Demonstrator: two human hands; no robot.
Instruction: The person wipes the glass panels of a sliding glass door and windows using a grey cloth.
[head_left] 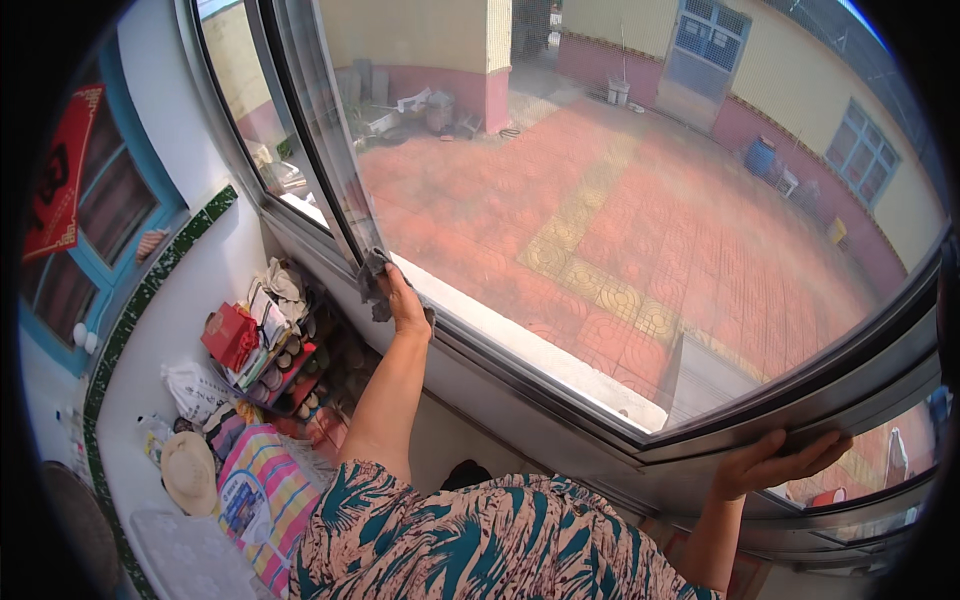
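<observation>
A dark grey cloth [374, 284] is bunched in my left hand [408, 308], pressed to the lower left corner of the window frame, where the upright meets the bottom rail. My right hand [775, 466] lies against the metal frame [800, 425] at the lower right, fingers stretched out and holding nothing. Between my hands spans a large glass pane [600, 230], with a hazy film over parts of it. Some of the cloth is hidden behind my left fingers and thumb.
Left below the sill, a shoe rack [285, 375] carries shoes, a red bag [230, 337] and folded fabric. Nearby are a straw hat [188, 472] and a striped cloth [265, 480]. A green-tiled ledge [130, 300] edges the left wall. Outside lies a red-paved yard [450, 210].
</observation>
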